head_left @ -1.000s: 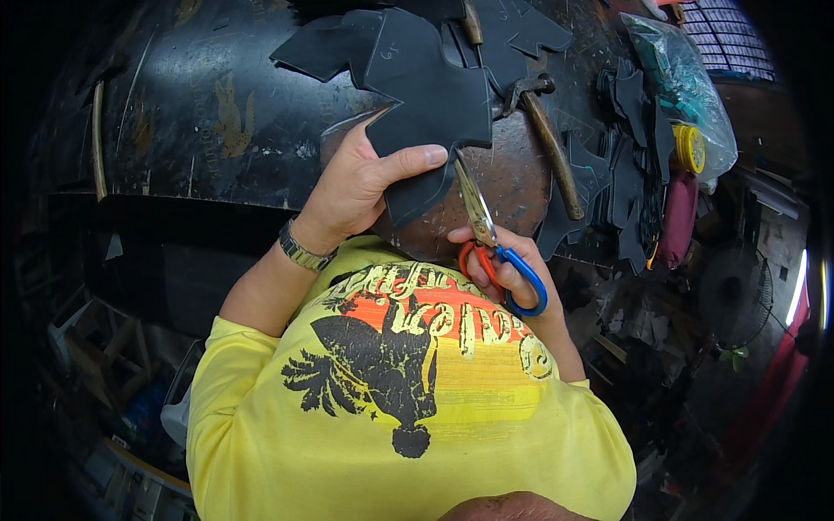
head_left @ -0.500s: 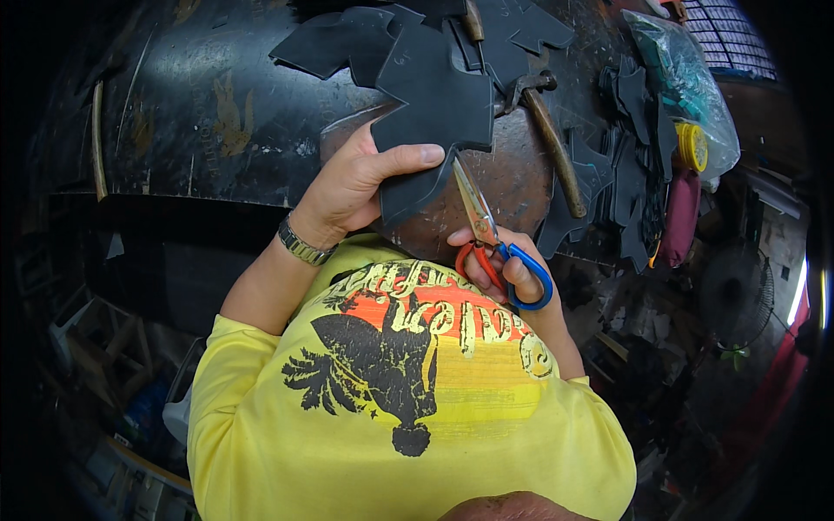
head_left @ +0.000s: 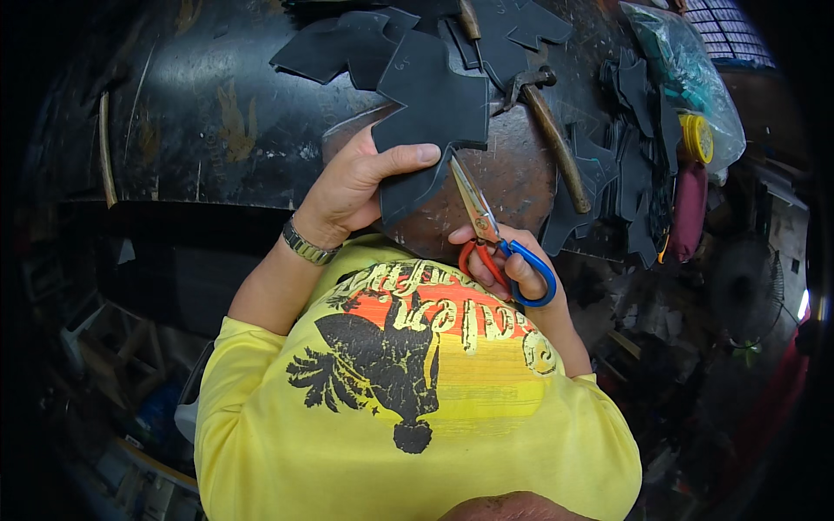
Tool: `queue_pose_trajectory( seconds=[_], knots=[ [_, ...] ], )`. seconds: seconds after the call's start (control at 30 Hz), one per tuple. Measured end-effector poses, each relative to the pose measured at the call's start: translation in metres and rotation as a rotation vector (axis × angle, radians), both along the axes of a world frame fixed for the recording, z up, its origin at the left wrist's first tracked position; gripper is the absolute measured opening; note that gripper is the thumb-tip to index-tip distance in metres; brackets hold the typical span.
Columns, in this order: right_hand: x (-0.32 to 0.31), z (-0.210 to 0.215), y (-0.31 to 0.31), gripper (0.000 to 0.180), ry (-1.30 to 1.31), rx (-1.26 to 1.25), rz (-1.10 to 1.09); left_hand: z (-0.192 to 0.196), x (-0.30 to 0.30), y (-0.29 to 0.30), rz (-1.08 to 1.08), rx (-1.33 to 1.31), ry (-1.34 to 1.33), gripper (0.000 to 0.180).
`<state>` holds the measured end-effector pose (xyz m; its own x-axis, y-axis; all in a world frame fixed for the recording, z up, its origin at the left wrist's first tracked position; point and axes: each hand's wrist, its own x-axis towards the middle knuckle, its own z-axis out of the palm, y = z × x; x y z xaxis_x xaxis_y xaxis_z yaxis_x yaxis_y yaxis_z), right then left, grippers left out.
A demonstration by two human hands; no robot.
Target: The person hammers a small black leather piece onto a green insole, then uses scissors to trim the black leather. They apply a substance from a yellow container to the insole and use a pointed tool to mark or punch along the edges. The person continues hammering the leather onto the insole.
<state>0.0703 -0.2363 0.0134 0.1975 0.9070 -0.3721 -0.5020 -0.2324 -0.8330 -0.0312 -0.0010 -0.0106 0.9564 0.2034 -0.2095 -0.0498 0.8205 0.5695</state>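
Scissors (head_left: 486, 234) lowered slightly, hammer (head_left: 552, 139) beside

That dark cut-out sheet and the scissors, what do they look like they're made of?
The dark sheet looks like matte leather or rubber: flat, dull, holding its cut shape; which one is unclear. The scissors have shiny metal blades and glossy handles, one red, one blue, probably plastic.

Hammer (head_left: 556, 143) on dark bench (head_left: 191, 113); black cutouts (head_left: 630, 148); yellow spool (head_left: 695, 137); plastic bag (head_left: 691, 69).

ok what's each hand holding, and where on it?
Left hand pinches the black cut sheet piece at its lower edge; right hand holds the scissors by the red and blue handle loops.
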Motion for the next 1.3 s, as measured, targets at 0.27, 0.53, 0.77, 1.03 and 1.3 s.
queue_pose_trajectory(
  seconds=[0.27, 0.53, 0.77, 1.03, 1.3],
  knots=[
    [0.000, -0.004, -0.003, 0.068, -0.021, 0.028, -0.023, -0.003, 0.001, -0.001, 0.011, 0.042, 0.032, 0.033],
    [-0.003, -0.003, -0.003, 0.055, -0.006, -0.036, -0.064, -0.009, 0.000, 0.003, -0.018, 0.056, 0.037, 0.040],
    [-0.005, 0.003, -0.002, 0.058, -0.039, -0.067, -0.070, -0.006, 0.001, 0.000, -0.006, 0.045, 0.031, 0.041],
    [-0.004, 0.005, -0.001, 0.058, -0.104, -0.069, -0.051, -0.002, 0.001, -0.002, 0.035, 0.064, 0.025, 0.039],
    [-0.005, 0.002, -0.001, 0.051, -0.110, -0.038, -0.050, -0.004, 0.001, -0.001, 0.037, 0.094, 0.014, 0.038]
  ],
)
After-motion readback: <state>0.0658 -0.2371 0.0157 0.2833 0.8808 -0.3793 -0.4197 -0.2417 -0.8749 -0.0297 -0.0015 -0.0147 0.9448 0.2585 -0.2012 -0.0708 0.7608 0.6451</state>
